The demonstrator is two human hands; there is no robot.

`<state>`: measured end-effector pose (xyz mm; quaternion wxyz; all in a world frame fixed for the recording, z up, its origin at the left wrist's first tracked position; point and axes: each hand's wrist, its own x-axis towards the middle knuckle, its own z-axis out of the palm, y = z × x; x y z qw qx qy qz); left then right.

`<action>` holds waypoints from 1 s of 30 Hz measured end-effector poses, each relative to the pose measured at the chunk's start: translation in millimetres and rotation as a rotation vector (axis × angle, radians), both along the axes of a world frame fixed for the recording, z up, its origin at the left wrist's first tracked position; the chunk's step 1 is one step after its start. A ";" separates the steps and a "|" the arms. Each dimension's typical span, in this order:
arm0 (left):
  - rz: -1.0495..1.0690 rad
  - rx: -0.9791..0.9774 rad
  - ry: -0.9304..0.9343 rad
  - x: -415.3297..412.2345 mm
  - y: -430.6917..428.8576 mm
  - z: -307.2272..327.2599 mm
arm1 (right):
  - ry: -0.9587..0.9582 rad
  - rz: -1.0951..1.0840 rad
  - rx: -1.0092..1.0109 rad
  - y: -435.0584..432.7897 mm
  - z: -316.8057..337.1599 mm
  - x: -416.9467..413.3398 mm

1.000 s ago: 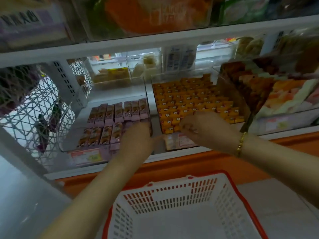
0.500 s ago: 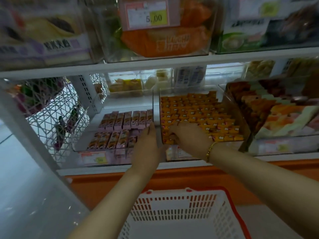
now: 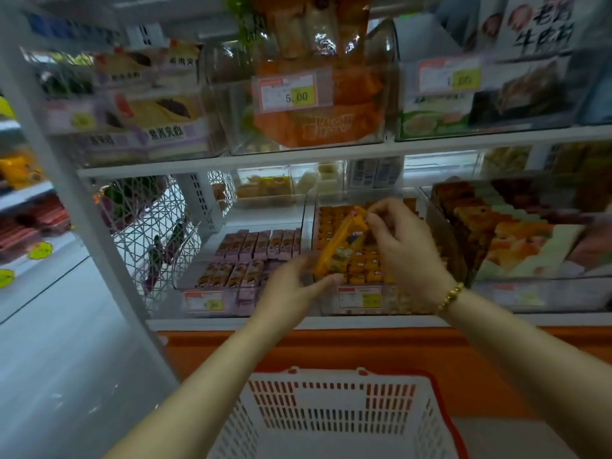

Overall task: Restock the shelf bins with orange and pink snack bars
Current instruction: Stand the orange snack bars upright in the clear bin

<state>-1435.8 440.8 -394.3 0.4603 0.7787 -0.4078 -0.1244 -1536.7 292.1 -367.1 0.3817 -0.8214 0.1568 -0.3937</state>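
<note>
Orange bar now up between hands

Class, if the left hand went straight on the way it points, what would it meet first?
Most likely the packed orange bars in the clear bin, just past the loose bar the left hand grips. Depth is unclear; the bin's front wall may come first.

I saw a white rack filling the view, with one shelf board crossing the middle and a slanted upright running down the left. A white wire mesh panel closed the rack's left end. Under the lowest shelf ran an orange band. Grey floor lay to the left, and beyond it another rack carried round yellow stickers. A price tag above read 5.00. The light was dim.
</note>
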 end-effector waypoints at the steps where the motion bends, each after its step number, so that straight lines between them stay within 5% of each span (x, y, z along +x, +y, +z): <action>1: -0.038 -0.019 0.107 -7.8 5.6 4.5 | 0.021 0.026 0.138 1.9 4.7 -4.5; 4: -0.054 -0.043 0.396 -29.3 20.8 14.9 | 0.117 0.228 0.536 6.5 11.5 -19.4; 12: -0.053 -0.078 0.751 -54.7 54.7 16.8 | 0.276 0.440 0.759 7.5 8.8 -45.2; 24: -0.103 -0.058 0.584 -45.2 64.4 10.7 | 0.331 0.498 0.970 9.7 2.8 -24.3; 30: -0.207 -0.150 0.678 -26.3 59.7 7.7 | 0.343 0.541 1.074 -1.9 -2.0 -6.3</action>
